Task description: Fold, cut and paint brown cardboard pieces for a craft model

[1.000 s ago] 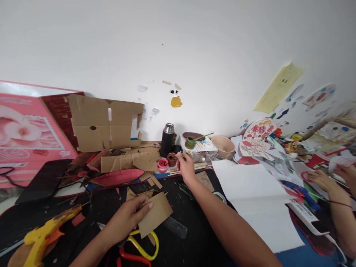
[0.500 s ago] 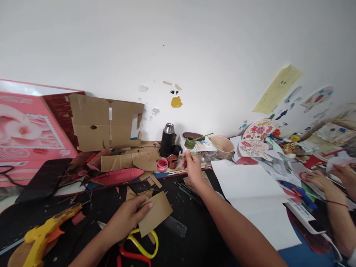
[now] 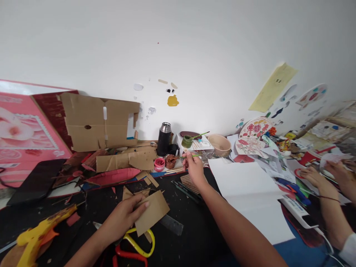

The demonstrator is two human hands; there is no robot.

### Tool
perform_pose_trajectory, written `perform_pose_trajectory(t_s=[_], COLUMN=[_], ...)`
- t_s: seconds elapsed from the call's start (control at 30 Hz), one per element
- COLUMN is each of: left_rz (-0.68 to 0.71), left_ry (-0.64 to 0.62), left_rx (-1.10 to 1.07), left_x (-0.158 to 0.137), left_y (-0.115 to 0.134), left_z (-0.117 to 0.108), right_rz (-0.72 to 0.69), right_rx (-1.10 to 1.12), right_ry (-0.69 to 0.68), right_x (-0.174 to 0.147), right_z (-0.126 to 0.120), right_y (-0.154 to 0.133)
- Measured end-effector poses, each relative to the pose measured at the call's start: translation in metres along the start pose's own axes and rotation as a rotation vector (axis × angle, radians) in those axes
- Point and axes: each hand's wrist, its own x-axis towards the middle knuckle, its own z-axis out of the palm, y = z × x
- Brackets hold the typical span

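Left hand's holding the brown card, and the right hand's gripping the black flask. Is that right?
Wrong about the black flask, which stands untouched: the head view shows the right hand holding a thin green stick, seemingly a brush. The left hand does hold the brown card.

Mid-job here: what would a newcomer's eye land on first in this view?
Probably the big pink box at the far left, then the yellow glue gun at lower left. Near the centre, the left hand holds a cardboard piece, while the right hand holds a thin green brush beside the jar of brown paint.
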Motion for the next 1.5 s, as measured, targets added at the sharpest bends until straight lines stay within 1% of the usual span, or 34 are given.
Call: perform_pose_trajectory(t_s=[0.4, 0.57, 0.73, 0.93, 1.03, 1.23, 1.33, 1.5], left_rz=[0.021, 0.014, 0.005, 0.033, 0.028, 0.021, 0.017, 0.036], left_ry=[0.012, 0.001, 0.018, 0.024, 0.01, 0.008, 0.016, 0.025], left_rx=[0.025, 0.024, 0.029, 0.011, 0.029, 0.043, 0.052, 0.045], left_x=[0.001, 0.001, -0.001, -0.001, 0.0, -0.001, -0.001, -0.001], left_y=[-0.003, -0.002, 0.004, 0.004, 0.001, 0.003, 0.006, 0.006], left_z=[0.0, 0.0, -0.001, -0.001, -0.001, -0.002, -0.002, -0.001], right_rz=[0.014, 0.008, -0.038, -0.097, -0.084, -0.068, -0.054, -0.041], right_rx=[-0.059, -0.084, -0.156, -0.271, -0.261, -0.132, -0.146, -0.213], right_ry=[-0.011, -0.058, -0.107, -0.096, -0.089, -0.03, -0.019, -0.051], right_x=[-0.008, -0.015, -0.021, -0.021, -0.019, -0.014, -0.014, -0.016], right_z=[-0.017, -0.018, -0.018, -0.018, -0.018, -0.02, -0.023, -0.026], right_y=[0.008, 0.011, 0.009, 0.005, 0.003, -0.006, -0.007, -0.004])
